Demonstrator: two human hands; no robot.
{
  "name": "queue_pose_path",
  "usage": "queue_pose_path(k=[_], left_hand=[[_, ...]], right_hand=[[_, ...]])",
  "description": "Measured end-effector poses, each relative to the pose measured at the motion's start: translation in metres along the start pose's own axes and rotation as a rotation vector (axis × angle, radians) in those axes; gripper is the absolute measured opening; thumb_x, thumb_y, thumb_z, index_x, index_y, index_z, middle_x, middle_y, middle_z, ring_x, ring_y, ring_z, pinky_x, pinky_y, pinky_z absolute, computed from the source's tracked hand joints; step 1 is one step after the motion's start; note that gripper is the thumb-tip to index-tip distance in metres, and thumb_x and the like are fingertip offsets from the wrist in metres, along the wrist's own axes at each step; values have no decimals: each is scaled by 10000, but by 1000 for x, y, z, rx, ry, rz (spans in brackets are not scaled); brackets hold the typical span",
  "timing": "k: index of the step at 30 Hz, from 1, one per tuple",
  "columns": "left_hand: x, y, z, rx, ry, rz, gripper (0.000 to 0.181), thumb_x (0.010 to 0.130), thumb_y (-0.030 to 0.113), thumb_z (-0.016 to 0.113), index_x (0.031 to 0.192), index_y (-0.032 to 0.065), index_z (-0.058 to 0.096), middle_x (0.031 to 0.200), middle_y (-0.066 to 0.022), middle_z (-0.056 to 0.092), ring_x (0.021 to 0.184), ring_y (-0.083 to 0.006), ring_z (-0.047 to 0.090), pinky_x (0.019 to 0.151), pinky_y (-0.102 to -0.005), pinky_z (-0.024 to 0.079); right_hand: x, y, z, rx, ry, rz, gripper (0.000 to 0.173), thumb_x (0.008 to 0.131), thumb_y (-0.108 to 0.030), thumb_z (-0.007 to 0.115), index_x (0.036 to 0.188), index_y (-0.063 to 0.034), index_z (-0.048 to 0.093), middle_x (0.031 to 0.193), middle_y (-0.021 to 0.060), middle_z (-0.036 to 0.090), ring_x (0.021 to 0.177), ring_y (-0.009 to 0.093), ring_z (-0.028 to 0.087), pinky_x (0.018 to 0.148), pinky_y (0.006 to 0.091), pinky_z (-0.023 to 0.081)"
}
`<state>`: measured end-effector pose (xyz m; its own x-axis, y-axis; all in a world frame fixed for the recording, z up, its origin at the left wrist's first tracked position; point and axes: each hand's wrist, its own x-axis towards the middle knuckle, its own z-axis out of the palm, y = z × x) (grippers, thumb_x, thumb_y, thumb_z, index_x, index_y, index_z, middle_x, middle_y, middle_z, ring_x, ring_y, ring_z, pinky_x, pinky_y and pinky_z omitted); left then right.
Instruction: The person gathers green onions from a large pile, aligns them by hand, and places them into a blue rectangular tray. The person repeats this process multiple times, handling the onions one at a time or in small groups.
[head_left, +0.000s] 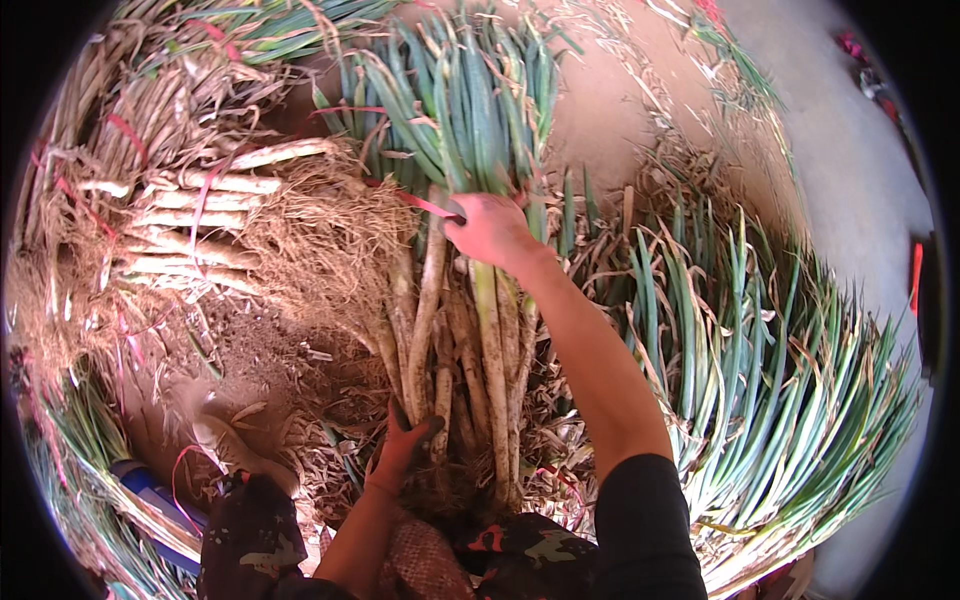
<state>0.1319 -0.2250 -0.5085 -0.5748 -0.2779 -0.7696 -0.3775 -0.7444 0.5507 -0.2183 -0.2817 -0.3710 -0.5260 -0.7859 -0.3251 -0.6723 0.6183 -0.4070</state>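
Note:
A bundle of large green onions (491, 337) stands roughly upright before me, its white stalks down and its green leaves (472, 112) away from me. Low on the left side of the stalks is my left hand (397, 454), thumb and fingers spread around the outer stalks; its fingertips look dark. My right hand (486, 229) is closed at the top of the white part, holding a pink plastic strap (424, 204) that runs off to the left. Whether the strap passes behind the bundle is hidden. The roots at the bottom sit in shadow between my legs.
Tied onions with root ends (322, 225) towards me are piled at left, bound by a pink strap (201, 210). Many loose green onions (750, 375) lie at right. Dry husks and soil (277, 375) cover the ground. A blue object (154, 495) is at lower left.

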Motion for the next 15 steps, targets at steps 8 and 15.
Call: queue_pose_path(k=[8, 15], left_hand=[[-9, -4, 17, 112, 154, 72, 912, 785, 78, 686, 1453, 92, 65, 1315, -173, 416, 1075, -240, 531, 853, -340, 491], [-21, 6, 35, -53, 3, 64, 867, 776, 18, 654, 1449, 109, 113, 1205, -153, 503, 1039, -242, 545, 830, -348, 509]], right_hand=[[-65, -35, -10, 176, 324, -81, 256, 772, -234, 616, 959, -60, 628, 826, 153, 646, 758, 326, 618, 703, 398, 483], [-114, -49, -34, 236, 641, -319, 105, 747, -59, 609, 727, -19, 514, 648, 145, 511, 556, 324, 526, 522, 383, 404]])
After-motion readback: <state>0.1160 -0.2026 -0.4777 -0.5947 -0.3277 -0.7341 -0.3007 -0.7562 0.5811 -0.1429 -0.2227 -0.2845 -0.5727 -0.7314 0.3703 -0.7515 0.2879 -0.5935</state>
